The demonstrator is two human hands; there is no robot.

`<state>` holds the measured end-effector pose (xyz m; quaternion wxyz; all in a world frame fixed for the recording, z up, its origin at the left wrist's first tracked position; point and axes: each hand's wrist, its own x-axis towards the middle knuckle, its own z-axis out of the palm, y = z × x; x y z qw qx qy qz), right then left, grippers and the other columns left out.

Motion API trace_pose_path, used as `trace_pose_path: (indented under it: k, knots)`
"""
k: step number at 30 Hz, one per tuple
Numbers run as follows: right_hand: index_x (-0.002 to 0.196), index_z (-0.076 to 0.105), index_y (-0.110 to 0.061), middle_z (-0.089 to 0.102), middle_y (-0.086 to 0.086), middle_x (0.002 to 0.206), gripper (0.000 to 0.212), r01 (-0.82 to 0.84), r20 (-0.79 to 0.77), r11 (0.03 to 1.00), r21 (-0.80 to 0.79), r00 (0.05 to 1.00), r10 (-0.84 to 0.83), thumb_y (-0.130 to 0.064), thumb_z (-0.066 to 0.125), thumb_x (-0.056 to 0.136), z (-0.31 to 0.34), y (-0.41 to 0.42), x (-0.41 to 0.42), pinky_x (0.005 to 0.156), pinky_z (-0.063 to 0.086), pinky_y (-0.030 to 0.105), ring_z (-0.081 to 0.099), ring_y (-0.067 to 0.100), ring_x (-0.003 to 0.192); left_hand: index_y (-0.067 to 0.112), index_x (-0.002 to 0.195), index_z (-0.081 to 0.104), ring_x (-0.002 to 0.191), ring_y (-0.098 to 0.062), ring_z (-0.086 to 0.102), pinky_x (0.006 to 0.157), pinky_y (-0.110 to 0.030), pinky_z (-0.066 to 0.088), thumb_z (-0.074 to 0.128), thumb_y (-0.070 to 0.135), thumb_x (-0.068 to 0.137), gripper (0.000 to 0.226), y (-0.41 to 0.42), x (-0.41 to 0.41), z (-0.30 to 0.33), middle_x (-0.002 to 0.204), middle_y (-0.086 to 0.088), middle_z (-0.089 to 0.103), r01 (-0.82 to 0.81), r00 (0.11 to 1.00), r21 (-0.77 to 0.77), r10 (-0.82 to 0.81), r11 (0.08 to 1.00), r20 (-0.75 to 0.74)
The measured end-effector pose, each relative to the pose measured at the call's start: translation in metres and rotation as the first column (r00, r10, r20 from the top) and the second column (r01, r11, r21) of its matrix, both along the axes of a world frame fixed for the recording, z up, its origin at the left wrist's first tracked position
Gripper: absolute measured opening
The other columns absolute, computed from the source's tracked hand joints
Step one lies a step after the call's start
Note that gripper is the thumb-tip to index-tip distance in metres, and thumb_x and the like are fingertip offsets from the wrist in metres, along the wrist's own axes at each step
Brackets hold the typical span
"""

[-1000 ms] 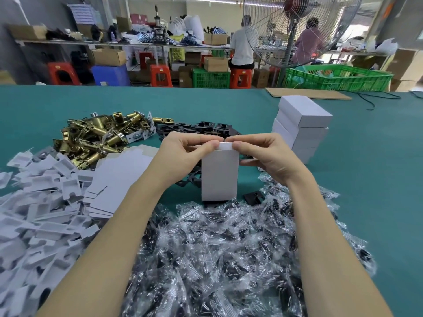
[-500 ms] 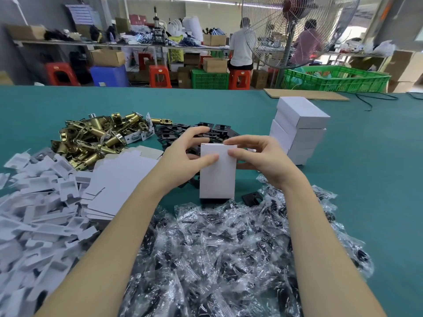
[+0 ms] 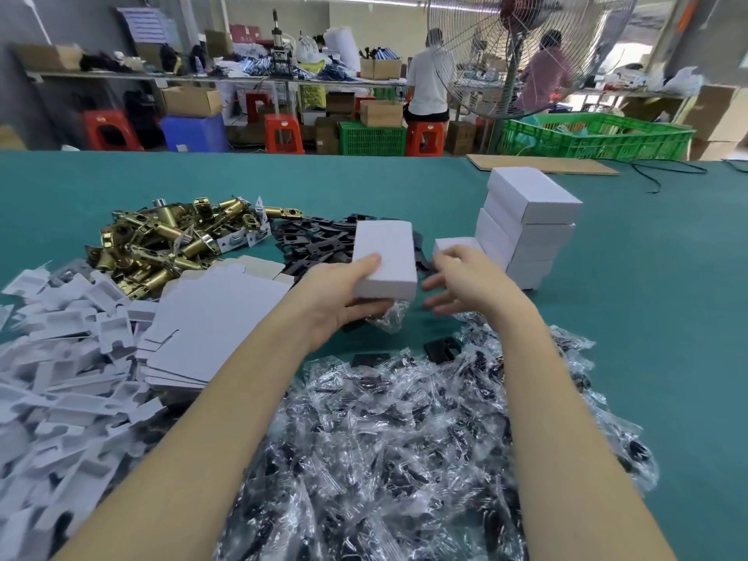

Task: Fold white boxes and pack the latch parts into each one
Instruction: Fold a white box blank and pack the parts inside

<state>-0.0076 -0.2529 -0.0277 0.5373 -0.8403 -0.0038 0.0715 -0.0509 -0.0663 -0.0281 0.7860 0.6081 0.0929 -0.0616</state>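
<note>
Closed box [image 3: 384, 257] held above the surface [image 3: 647, 317], centre, in the left hand [image 3: 336, 293]; right hand [image 3: 465, 281] just beside it to the right. Stack of boxes [image 3: 526, 224] right of the hands, farther back. Latch parts [image 3: 162, 240] far left; plates [image 3: 311, 240] between them and the held box. Flat box blanks [image 3: 210, 317] left of the left forearm; card inserts [image 3: 60, 358] at the left edge. Bagged parts [image 3: 384, 439] nearest, between both forearms.

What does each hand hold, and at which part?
The left hand grips the closed white box at its near end. The right hand holds nothing.
</note>
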Motion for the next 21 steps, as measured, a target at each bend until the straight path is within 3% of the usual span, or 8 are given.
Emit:
trace_pose_path:
  k: [2, 4, 7, 10, 14, 16, 18, 21]
  knots:
    - [0.102, 0.064, -0.022, 0.074, 0.006, 0.098, 0.015, -0.125, -0.022, 0.958, -0.257, 0.992, 0.123, -0.02, 0.05, 0.104, -0.014, -0.001, -0.002, 0.062, 0.059, 0.03, 0.072, 0.016, 0.07, 0.004, 0.109, 0.056, 0.102, -0.028, 0.07, 0.06, -0.027, 0.061, 0.069, 0.017, 0.097, 0.021, -0.005, 0.007, 0.006, 0.119, -0.018, 0.064, -0.065, 0.998, -0.057, 0.066, 0.996, 0.012]
    - [0.089, 0.069, -0.026, 0.074, 0.003, 0.097, 0.012, -0.178, -0.02, 0.882, -0.435, 0.982, 0.188, -0.023, 0.059, 0.096, -0.022, 0.001, -0.003, 0.079, 0.061, 0.037, 0.071, 0.02, 0.083, 0.01, 0.107, 0.057, 0.098, -0.025, 0.071, 0.059, -0.026, 0.059, 0.069, 0.023, 0.097, 0.021, -0.014, 0.018, 0.015, 0.116, -0.015, 0.066, -0.086, 0.996, -0.016, 0.086, 0.996, 0.017]
    - [0.093, 0.073, -0.021, 0.074, 0.003, 0.094, 0.016, -0.189, -0.021, 0.854, -0.486, 0.979, 0.204, -0.036, 0.065, 0.092, -0.02, 0.005, -0.004, 0.084, 0.059, 0.04, 0.069, 0.023, 0.088, 0.01, 0.122, 0.058, 0.088, -0.019, 0.072, 0.058, -0.023, 0.055, 0.07, 0.031, 0.095, 0.036, -0.039, 0.041, 0.027, 0.114, -0.01, 0.069, -0.085, 0.996, 0.103, 0.085, 0.991, 0.006]
    - [0.095, 0.072, -0.029, 0.072, 0.001, 0.102, 0.013, -0.22, -0.033, 0.84, -0.497, 0.972, 0.234, -0.038, 0.064, 0.094, -0.018, 0.006, -0.006, 0.09, 0.056, 0.039, 0.066, 0.022, 0.095, 0.0, 0.135, 0.051, 0.078, -0.018, 0.068, 0.062, -0.024, 0.061, 0.073, 0.023, 0.093, 0.052, -0.074, 0.058, 0.034, 0.113, -0.014, 0.066, -0.02, 1.0, 0.106, 0.021, 0.994, -0.013]
    - [0.079, 0.059, -0.035, 0.066, -0.007, 0.097, 0.015, -0.251, -0.031, 0.826, -0.505, 0.961, 0.274, -0.031, 0.062, 0.093, -0.018, 0.007, -0.006, 0.087, 0.051, 0.039, 0.061, 0.022, 0.099, 0.003, 0.143, 0.043, 0.094, -0.025, 0.07, 0.08, -0.038, 0.063, 0.074, 0.021, 0.092, 0.063, -0.108, 0.075, 0.029, 0.115, -0.014, 0.064, 0.12, 0.991, 0.229, -0.103, 0.966, -0.082]
    - [0.075, 0.054, -0.035, 0.058, -0.01, 0.093, 0.021, -0.246, -0.011, 0.84, -0.484, 0.961, 0.275, -0.028, 0.063, 0.093, -0.019, 0.007, -0.005, 0.085, 0.048, 0.037, 0.058, 0.021, 0.098, 0.009, 0.138, 0.046, 0.109, -0.03, 0.066, 0.09, -0.044, 0.06, 0.08, 0.034, 0.086, 0.067, -0.114, 0.079, 0.028, 0.123, -0.011, 0.061, 0.227, 0.973, 0.419, -0.183, 0.879, -0.142]
    - [0.075, 0.051, -0.033, 0.056, -0.005, 0.096, 0.022, -0.261, -0.006, 0.83, -0.492, 0.955, 0.296, -0.027, 0.061, 0.094, -0.02, 0.006, -0.004, 0.087, 0.049, 0.039, 0.057, 0.022, 0.097, 0.014, 0.122, 0.049, 0.11, -0.028, 0.062, 0.097, -0.043, 0.053, 0.086, 0.047, 0.076, 0.067, -0.112, 0.08, 0.028, 0.113, -0.004, 0.058, 0.308, 0.951, 0.612, -0.248, 0.729, -0.183]
    - [0.103, 0.064, -0.026, 0.066, 0.003, 0.121, 0.008, -0.277, -0.022, 0.793, -0.542, 0.948, 0.316, -0.028, 0.058, 0.097, -0.019, 0.008, -0.002, 0.099, 0.05, 0.045, 0.06, 0.026, 0.112, 0.018, 0.107, 0.056, 0.097, -0.02, 0.06, 0.078, -0.035, 0.05, 0.089, 0.047, 0.073, 0.056, -0.103, 0.084, 0.023, 0.109, -0.001, 0.061, 0.335, 0.931, 0.746, -0.322, 0.576, -0.17]
